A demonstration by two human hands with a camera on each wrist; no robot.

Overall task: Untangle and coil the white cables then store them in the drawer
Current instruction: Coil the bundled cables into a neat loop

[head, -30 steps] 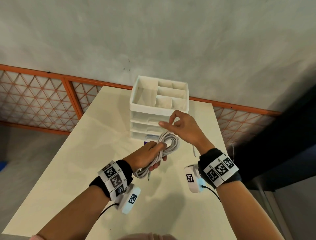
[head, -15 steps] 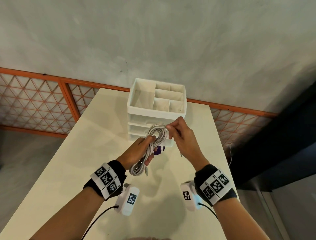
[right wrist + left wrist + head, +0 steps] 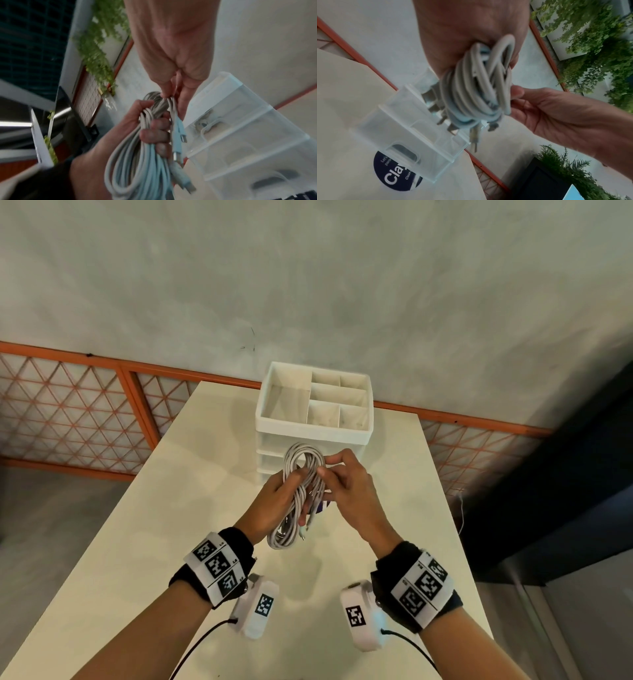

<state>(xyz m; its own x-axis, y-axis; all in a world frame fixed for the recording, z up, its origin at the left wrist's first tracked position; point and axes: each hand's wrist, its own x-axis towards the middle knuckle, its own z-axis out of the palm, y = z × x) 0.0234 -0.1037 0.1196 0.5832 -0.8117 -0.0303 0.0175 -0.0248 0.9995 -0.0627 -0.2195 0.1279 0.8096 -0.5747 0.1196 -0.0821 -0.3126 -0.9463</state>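
Observation:
A coil of white cables [image 3: 298,494] hangs upright above the table, in front of the white drawer unit [image 3: 313,419]. My left hand [image 3: 279,498] grips the coil round its middle, fingers curled round the strands [image 3: 154,134]. My right hand [image 3: 346,484] pinches strands at the coil's upper right side [image 3: 169,94]. Several plug ends [image 3: 180,136] dangle below the right fingers. In the left wrist view the coil [image 3: 476,88] fills the left palm, with the right hand [image 3: 539,108] touching its side.
The cream table [image 3: 171,525] is narrow, its edges close on both sides. The drawer unit's top tray [image 3: 274,419] has open compartments; a translucent drawer [image 3: 412,136] sticks out below. A round dark-blue sticker [image 3: 392,175] lies on the table. An orange lattice railing [image 3: 68,412] runs behind.
The right hand came down from above the coil and closed in on its upper right side. The left hand raised the coil toward the drawer unit and kept its grip.

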